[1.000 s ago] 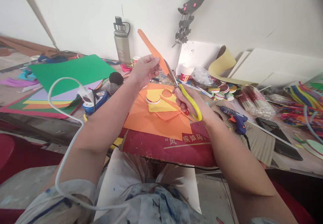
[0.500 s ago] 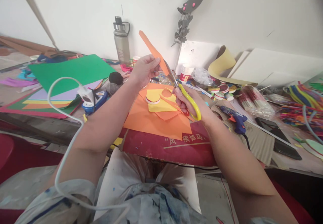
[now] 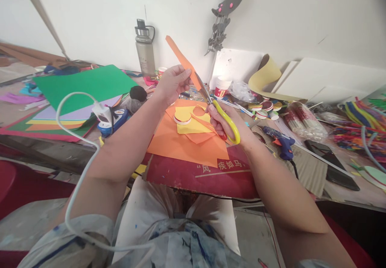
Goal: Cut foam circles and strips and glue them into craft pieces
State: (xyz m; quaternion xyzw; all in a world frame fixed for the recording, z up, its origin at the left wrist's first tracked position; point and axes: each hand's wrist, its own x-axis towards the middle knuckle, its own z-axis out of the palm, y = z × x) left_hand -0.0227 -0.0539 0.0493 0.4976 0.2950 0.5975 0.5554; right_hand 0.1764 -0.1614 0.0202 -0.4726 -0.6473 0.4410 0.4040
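My left hand (image 3: pixel 173 83) is closed on a strip of orange paper (image 3: pixel 181 58) that it holds up over the table. My right hand (image 3: pixel 226 124) grips yellow-handled scissors (image 3: pixel 221 115), and their blades meet the lower end of the strip. Below the hands lie orange sheets (image 3: pixel 183 143), a yellow piece (image 3: pixel 193 126) and a roll of tape (image 3: pixel 182 118) on a red cardboard (image 3: pixel 205 175).
Green and other coloured sheets (image 3: pixel 81 85) are stacked at the left. A grey water bottle (image 3: pixel 145 50) stands by the wall. A blue glue gun (image 3: pixel 282 145), a phone (image 3: pixel 331 159), paper cups (image 3: pixel 222 87), sticks and pipe cleaners (image 3: pixel 362 119) crowd the right. A white cable (image 3: pixel 70 155) loops over my left arm.
Almost nothing differs. The strip and the scissors have shifted very slightly, and both hands keep their grips.
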